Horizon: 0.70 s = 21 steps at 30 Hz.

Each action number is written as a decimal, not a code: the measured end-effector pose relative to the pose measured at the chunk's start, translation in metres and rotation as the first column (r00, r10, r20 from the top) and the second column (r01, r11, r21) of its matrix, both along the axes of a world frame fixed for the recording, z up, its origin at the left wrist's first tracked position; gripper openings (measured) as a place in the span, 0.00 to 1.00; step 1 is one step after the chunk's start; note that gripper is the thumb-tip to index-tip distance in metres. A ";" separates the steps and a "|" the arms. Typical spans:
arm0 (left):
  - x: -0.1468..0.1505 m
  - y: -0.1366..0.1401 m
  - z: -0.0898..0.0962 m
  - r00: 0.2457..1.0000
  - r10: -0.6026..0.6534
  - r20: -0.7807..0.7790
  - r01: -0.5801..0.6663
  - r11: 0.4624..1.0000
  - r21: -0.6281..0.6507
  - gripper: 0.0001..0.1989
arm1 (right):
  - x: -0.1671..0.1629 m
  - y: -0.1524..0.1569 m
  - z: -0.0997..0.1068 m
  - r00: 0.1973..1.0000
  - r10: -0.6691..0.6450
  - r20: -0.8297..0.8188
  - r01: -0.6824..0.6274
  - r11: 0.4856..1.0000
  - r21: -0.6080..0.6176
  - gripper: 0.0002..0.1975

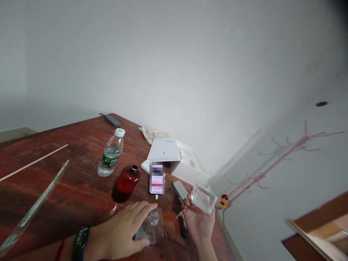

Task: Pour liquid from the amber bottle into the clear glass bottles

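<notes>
My right hand [199, 221], palm up, holds a clear square glass bottle [204, 198] at a tilt, raised above the table's right edge. My left hand [119, 230] reaches over a second clear glass bottle [157, 230] with a round neck. Its fingers are stretched out and the thumb is apart, on either side of that bottle; how firmly they touch it is hard to see. Just beyond the left hand stands an amber bottle [129, 181] with an uncapped neck. Behind it is a plastic water bottle [111, 154], capped in white and partly filled.
On the reddish wooden table [81, 195] lie a phone [157, 181], a grey device [179, 190], a wrapped pair of chopsticks [40, 203], a thin stick [35, 162] and a dark grey case [112, 120]. A white box [187, 168] sits towards the wall; a pink rack [280, 156] stands right.
</notes>
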<state>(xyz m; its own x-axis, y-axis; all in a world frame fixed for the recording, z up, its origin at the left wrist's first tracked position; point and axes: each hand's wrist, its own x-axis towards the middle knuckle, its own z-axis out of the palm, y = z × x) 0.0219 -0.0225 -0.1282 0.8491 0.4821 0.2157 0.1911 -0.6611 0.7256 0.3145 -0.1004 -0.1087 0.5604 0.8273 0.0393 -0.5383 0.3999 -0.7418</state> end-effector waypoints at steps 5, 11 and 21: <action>-0.001 -0.002 0.005 0.999 0.021 -0.045 -0.022 1.000 -0.017 0.43 | -0.001 0.000 0.000 1.000 0.009 0.004 -0.009 1.000 -0.007 0.26; -0.005 -0.004 0.007 0.997 0.017 -0.072 -0.016 1.000 0.011 0.43 | -0.002 -0.001 0.001 1.000 0.020 0.012 -0.020 1.000 -0.005 0.25; -0.007 -0.004 0.006 0.999 0.022 -0.044 -0.022 1.000 -0.001 0.42 | -0.004 0.000 0.002 0.999 0.010 0.034 -0.010 1.000 -0.020 0.28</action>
